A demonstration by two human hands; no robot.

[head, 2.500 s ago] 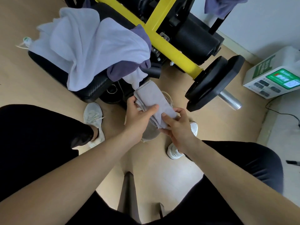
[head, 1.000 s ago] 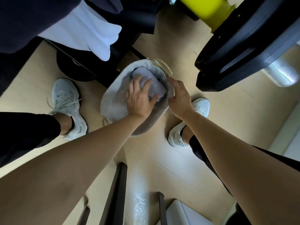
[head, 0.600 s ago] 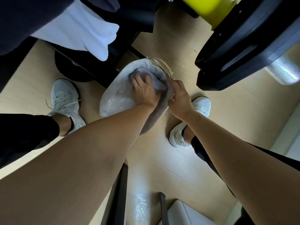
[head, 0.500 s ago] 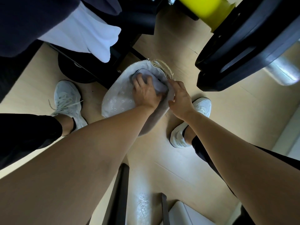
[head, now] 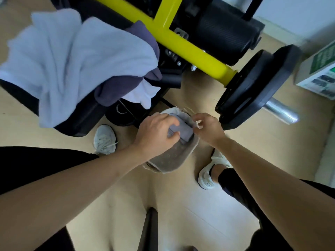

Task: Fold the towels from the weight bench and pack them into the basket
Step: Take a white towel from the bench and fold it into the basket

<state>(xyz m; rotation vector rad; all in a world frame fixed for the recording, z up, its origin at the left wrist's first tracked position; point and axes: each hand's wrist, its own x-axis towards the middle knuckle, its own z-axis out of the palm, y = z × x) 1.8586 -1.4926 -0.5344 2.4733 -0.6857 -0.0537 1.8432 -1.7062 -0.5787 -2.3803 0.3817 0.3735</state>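
Folded grey towel (head: 184,132) lies in the cloth-lined basket (head: 172,160) on the floor, left hand (head: 155,132) curled over it, likely pressing it flat, while right hand (head: 208,127) pinches the basket's rim, likely to hold the mouth open.

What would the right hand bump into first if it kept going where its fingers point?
Most likely the folded towel in the basket; the right hand points left over the rim, though depth is unclear.
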